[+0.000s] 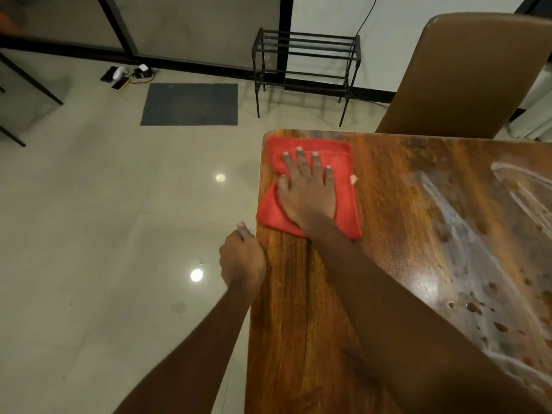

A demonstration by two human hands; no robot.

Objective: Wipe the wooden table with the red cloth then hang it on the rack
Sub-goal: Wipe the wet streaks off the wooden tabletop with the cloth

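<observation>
The red cloth (346, 204) lies folded flat at the far left corner of the wooden table (397, 234). My right hand (307, 189) presses down on it, palm flat and fingers spread. My left hand (243, 258) grips the table's left edge, just nearer to me than the cloth, with the fingers curled out of sight under the edge. A black metal rack (307, 61) with horizontal bars stands on the floor by the far wall, beyond the table corner. Wet streaks and droplets (478, 264) cover the right part of the tabletop.
A brown chair back (466, 79) rises behind the table's far edge. A dark grey mat (191, 104) lies on the tiled floor to the left of the rack. Phones and chargers (125, 76) sit near the glass partition. Black table legs (33, 85) stand at far left.
</observation>
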